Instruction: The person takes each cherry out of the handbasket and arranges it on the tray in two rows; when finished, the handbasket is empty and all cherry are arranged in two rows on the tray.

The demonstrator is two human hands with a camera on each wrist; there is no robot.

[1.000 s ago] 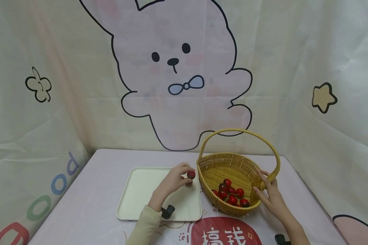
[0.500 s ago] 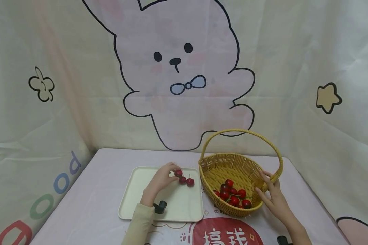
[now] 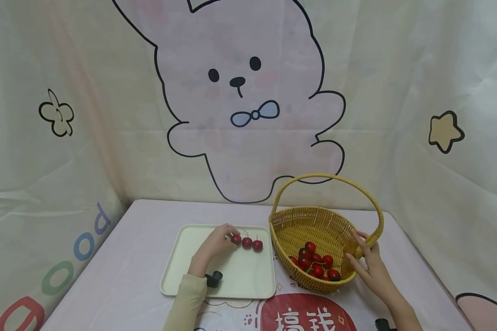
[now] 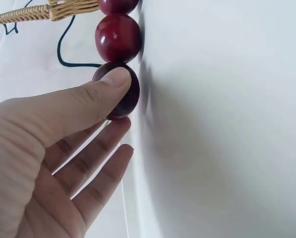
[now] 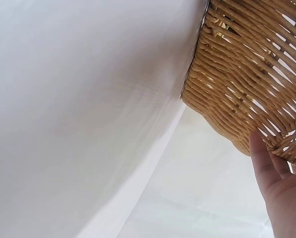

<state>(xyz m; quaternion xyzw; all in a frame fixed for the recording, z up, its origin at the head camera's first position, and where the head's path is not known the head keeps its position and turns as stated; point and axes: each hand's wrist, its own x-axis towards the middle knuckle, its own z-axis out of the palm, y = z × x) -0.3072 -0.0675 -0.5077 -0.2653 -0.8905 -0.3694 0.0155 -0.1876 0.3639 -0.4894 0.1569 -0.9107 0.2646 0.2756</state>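
Observation:
My left hand point(image 3: 213, 243) pinches a dark red cherry point(image 4: 125, 101) between thumb and fingers, down at the surface of the cream tray point(image 3: 248, 282). Two more cherries, a middle one point(image 3: 246, 242) and a right-hand one point(image 3: 257, 245), sit beside it in a row toward the tray's right side. In the left wrist view the held cherry is right against its neighbour. At the right, my right hand point(image 3: 374, 273) holds the rim of a yellow wicker basket point(image 3: 300, 218) by the foot of its handle, thumb inside. Several cherries point(image 3: 316, 271) lie heaped in the basket.
The basket's tall arched handle point(image 3: 327, 176) rises over the table's right half. A light cloth point(image 3: 149, 220) covers the table, with a red printed patch point(image 3: 306, 315) in front. Printed fabric walls point(image 3: 368, 151) stand behind and on both sides.
My left hand has moved left and lowered its cherry from above onto the tray, in line with the other two. My right hand has stayed on the basket.

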